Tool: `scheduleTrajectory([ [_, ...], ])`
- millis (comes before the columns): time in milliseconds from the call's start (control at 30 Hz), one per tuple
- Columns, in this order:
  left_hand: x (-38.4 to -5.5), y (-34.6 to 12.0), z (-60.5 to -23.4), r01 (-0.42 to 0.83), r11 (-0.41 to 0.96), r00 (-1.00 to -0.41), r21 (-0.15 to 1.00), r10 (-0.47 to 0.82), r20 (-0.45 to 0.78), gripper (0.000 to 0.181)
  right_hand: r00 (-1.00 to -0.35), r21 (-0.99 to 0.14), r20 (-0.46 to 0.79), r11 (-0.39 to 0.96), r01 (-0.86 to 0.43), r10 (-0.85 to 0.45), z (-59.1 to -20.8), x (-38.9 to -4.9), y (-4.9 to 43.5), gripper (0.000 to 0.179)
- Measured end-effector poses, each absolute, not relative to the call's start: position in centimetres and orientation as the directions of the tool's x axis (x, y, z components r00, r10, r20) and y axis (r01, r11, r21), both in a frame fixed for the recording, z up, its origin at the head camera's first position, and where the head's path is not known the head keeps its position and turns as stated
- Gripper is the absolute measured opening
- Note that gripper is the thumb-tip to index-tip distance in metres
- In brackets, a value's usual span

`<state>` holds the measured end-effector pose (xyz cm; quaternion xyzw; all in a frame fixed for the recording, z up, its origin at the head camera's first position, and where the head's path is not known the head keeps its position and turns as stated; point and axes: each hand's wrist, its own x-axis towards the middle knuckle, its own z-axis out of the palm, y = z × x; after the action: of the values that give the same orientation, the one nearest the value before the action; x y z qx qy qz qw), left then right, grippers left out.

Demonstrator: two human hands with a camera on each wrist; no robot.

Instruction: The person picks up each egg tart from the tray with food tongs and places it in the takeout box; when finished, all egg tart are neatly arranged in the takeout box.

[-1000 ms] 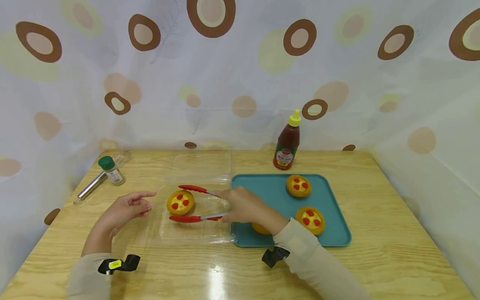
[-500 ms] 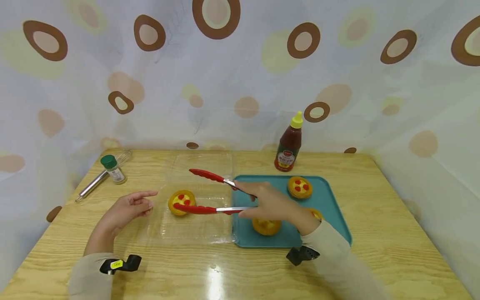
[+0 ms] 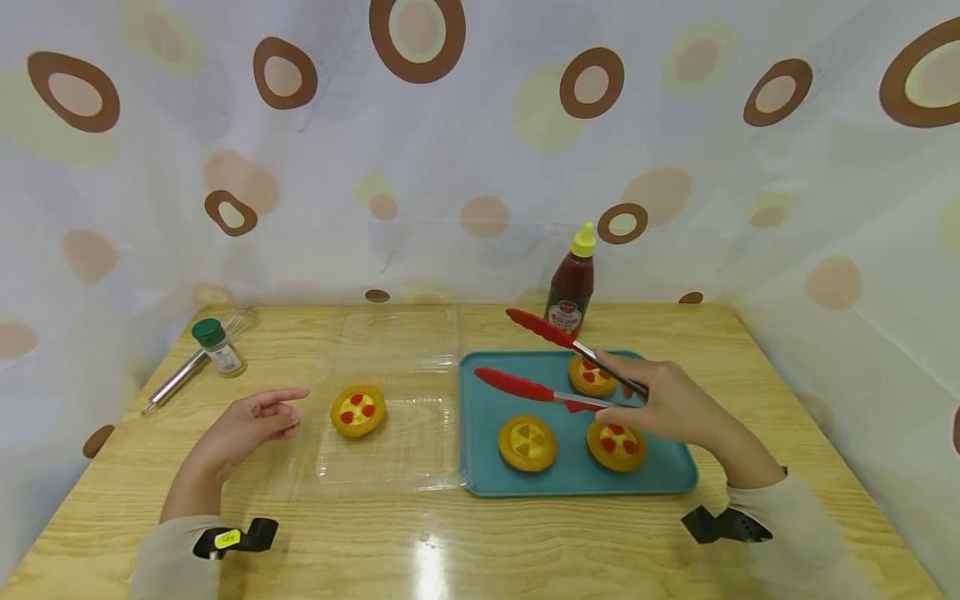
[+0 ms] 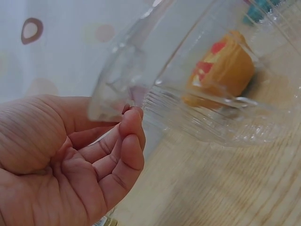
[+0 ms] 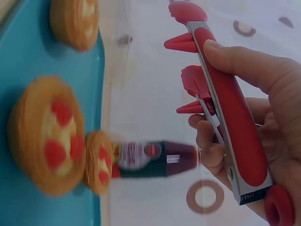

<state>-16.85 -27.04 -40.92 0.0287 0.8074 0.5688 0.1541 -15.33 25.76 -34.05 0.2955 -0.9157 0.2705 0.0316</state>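
Observation:
My right hand (image 3: 667,404) grips red-tipped tongs (image 3: 517,384) above the teal tray (image 3: 483,479). The tongs' arms are spread with nothing between them; in the right wrist view my thumb lies along the red handle (image 5: 240,127). Three round tarts sit on the tray: a front-left tart (image 3: 527,458) with yellowish topping, a front-right tart (image 3: 617,458) with red pieces, and a partly hidden back tart (image 3: 581,381). At left, my left hand (image 3: 251,427) pinches the edge of an opened clear plastic container (image 3: 397,479), where a red-topped tart (image 3: 357,411) rests.
A sauce bottle (image 3: 572,283) with a yellow cap stands behind the tray. Back left, a green-capped shaker (image 3: 219,350) leans on a whisk (image 3: 178,379). The container's lid (image 3: 393,333) lies back towards the patterned curtain (image 3: 480,150).
My right hand has drawn the tongs off the tart in the container, then up and right over the tray. That tart stays in the container. My left hand keeps its place.

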Motion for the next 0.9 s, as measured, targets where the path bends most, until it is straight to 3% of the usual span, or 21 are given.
scheduleTrajectory([
  [500,-16.8,-27.2,-40.7,-0.118,0.35,-0.949,0.929,0.235,-0.209,0.05,-0.893,-0.472,0.16,0.762,-0.443,-0.42,-34.8,-14.8,32.5,0.071],
  [900,-16.8,-27.0,-40.9,-0.136,0.348,-0.95,0.928,0.22,-0.222,0.051,-0.892,-0.452,0.111,0.777,-0.438,-0.438,-36.0,-15.5,35.1,0.069],
])
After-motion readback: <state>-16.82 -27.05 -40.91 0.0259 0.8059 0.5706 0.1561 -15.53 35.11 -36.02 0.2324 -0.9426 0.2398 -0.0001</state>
